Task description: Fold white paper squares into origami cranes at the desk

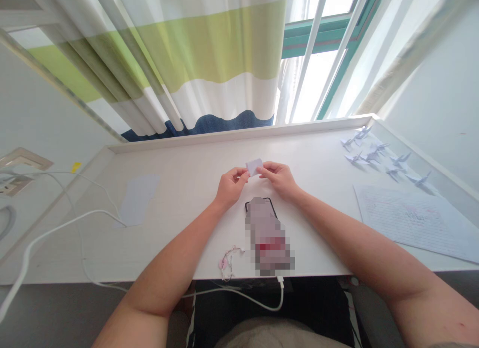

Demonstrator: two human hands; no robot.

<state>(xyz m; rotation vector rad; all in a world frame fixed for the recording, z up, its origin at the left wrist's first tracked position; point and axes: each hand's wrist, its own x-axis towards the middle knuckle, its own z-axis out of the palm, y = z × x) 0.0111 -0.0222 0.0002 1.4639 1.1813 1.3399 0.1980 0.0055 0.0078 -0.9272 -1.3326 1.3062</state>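
Observation:
A small piece of folded white paper point(255, 166) is held up between my two hands, above the middle of the white desk point(187, 163). My left hand point(232, 184) pinches its left edge between thumb and fingers. On the other side, my right hand point(279, 178) grips the right edge, its thumb lying on the face of the paper. Just below the hands lies a phone point(267, 233), its screen blurred out, with a beaded strap point(227, 262) beside its lower left. Several folded paper cranes point(374, 152) stand at the back right.
Flat white paper sheets point(137, 198) lie on the left, near a white cable point(75, 217). A written sheet point(411, 218) covers part of the right side. A charging cable point(280, 293) hangs from the phone over the front edge. A raised rim point(239, 134) borders the back, before the curtain point(209, 54).

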